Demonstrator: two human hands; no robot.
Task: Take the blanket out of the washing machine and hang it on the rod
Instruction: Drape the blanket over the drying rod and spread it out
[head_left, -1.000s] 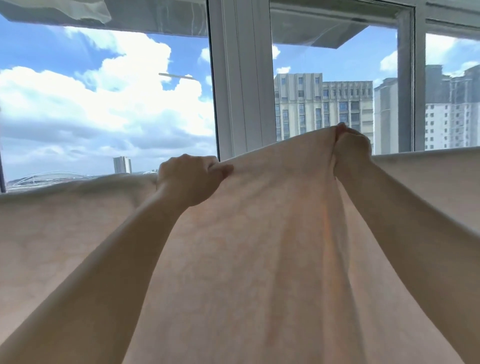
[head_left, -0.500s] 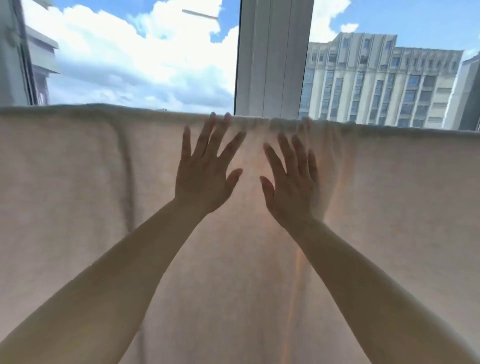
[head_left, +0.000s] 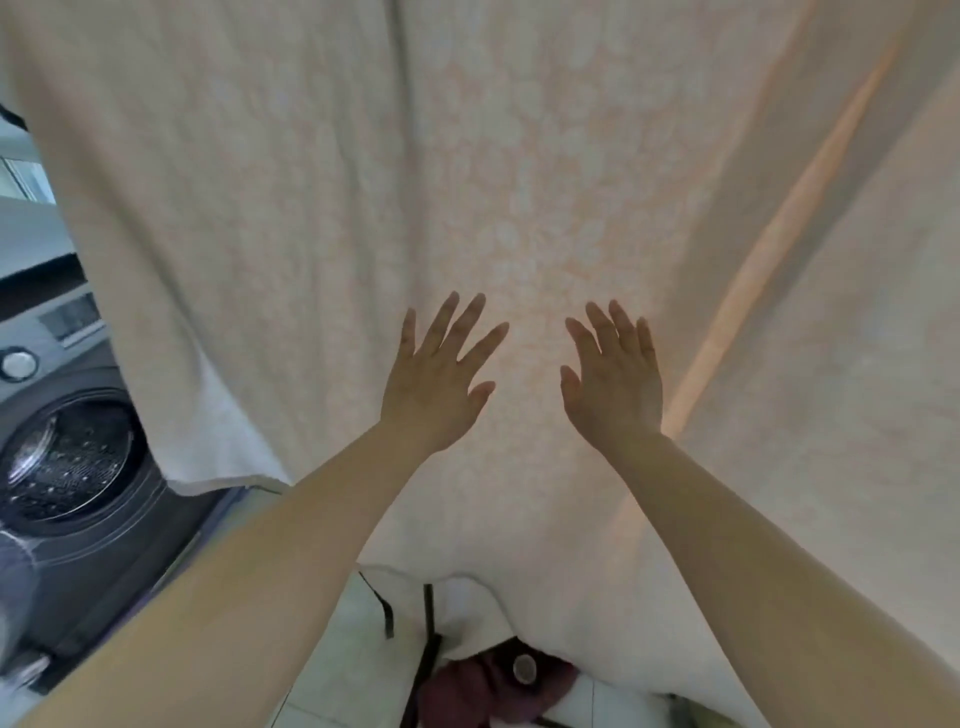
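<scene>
The blanket (head_left: 519, 208) hangs as a broad pale curtain filling most of the head view, top to near the floor; its lower edge ends just above the tiles at centre and left. The rod itself is out of frame now. A sec ago both hands gripped bunched cloth up at the top edge, w/ window and buildings behind; half a sec ago they had let go and spread flat against the fabric just under the fold. Now the view has dropped well down the cloth, and the hands sit lower on it, so they seem to be stroking down to smooth it.

Left hand (head_left: 434, 387) is flat, fingers straight and fanned, holding nothing; right hand (head_left: 613, 387) likewise, fingers straight and closer together, holding nothing. Can't tell for sure whether the palms press the cloth or hover just off it.

Judgement: the hang is prob. done; what's left is smoothing creases, e.g. the orange-lit fold (head_left: 779, 260) running diagonally at right.

Around: the washing machine (head_left: 72, 447) stands at left, door open, drum looks empty as far as visible. Below the hem, a dark reddish item (head_left: 467, 691) and black straps (head_left: 384, 613) lie on the floor tiles (head_left: 337, 665), near the hem; cloth could drag onto them if pulled lower.
</scene>
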